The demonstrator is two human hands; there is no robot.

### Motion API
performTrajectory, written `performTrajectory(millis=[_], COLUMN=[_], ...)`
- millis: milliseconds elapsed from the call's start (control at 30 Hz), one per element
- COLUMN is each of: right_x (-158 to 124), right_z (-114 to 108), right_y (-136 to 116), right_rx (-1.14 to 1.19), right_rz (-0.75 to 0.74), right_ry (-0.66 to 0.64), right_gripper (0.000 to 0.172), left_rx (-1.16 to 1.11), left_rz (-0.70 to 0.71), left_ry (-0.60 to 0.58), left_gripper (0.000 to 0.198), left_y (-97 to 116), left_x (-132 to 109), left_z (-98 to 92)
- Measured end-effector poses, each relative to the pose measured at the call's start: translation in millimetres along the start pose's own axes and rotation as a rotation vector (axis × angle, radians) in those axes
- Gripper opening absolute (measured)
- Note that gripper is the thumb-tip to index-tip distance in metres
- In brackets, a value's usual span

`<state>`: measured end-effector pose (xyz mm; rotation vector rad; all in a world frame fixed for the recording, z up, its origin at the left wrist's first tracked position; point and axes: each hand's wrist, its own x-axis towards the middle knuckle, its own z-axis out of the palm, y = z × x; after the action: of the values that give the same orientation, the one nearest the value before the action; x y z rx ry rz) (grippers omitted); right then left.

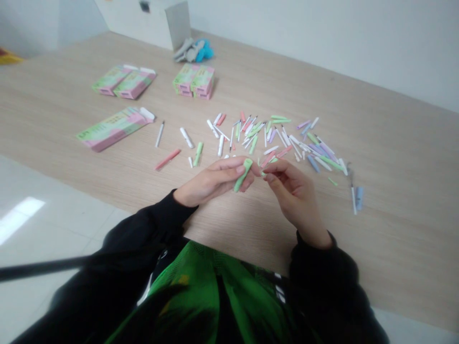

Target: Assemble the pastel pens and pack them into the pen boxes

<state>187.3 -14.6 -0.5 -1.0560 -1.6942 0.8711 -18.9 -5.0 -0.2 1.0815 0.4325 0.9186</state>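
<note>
Green mesh vest (215, 291) and black sleeves (322, 286) fill the bottom of the view, and both hands come up from these sleeves over a light wooden table (394, 229). The left hand (211, 181) holds a pale green plastic stick (244, 174). Its fingers (229, 166) are closed together around the upper part, and the stick slants down across them, so the lower end comes out below the hand. This stick looks smooth and matt, and a little narrower at one end.

The right hand (292, 191) is just beside the left, nearly touching it at the fingertips. Its thumb and first finger (274, 167) pinch together on a tiny pale green piece (263, 174), too small to tell its shape.

Just beyond the hands lies a loose pile of slim pastel sticks (276, 138) in white, pink, green, purple and blue. To the right of the pile are a white handle with a thin metal tip (353, 200) and a blue cap (359, 198), lying close together. Further away are pink and green cartons (114, 129) in three groups, and near the far edge of the table are soft gray and blue things (193, 50).
</note>
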Motion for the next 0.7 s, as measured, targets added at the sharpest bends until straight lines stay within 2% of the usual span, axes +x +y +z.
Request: performTrajectory(millis=[133, 200, 300, 400, 467, 533, 700], right_x=[-0.5, 0.0, 0.2, -0.7, -1.3, -1.5, 0.5], right_z=[3.8, 5.5, 9.2, 13.9, 16.1, 16.7, 12.7], right_y=[1.9, 2.8, 5.7, 9.1, 11.0, 13.0, 17.8], right_rx=[0.095, 0.16, 0.225, 0.209, 0.18, 0.202, 0.578], right_rz=[0.039, 0.028, 0.024, 0.04, 0.056, 0.109, 0.367], right_ry=[0.043, 0.041, -0.03, -0.068, -0.045, -0.013, -0.006], right_gripper=[0.014, 0.026, 0.04, 0.029, 0.02, 0.018, 0.022], left_rx=[-0.006, 0.105, 0.301, 0.343, 0.377, 0.405, 0.265], left_rz=[0.012, -0.045, -0.099, -0.126, -0.127, -0.1, -0.016], left_ry=[-0.024, -0.024, -0.039, -0.072, -0.054, -0.015, -0.037], left_gripper=[0.026, 0.027, 0.022, 0.021, 0.023, 0.028, 0.028], left_y=[-3.0, -3.9, -5.7, -9.5, -11.6, -11.2, -0.7], left_x=[0.0, 0.3, 1.0, 1.5, 1.3, 0.9, -0.6], left_z=[-2.5, -3.5, -3.3, -1.7, -1.6, -3.2, -10.3])
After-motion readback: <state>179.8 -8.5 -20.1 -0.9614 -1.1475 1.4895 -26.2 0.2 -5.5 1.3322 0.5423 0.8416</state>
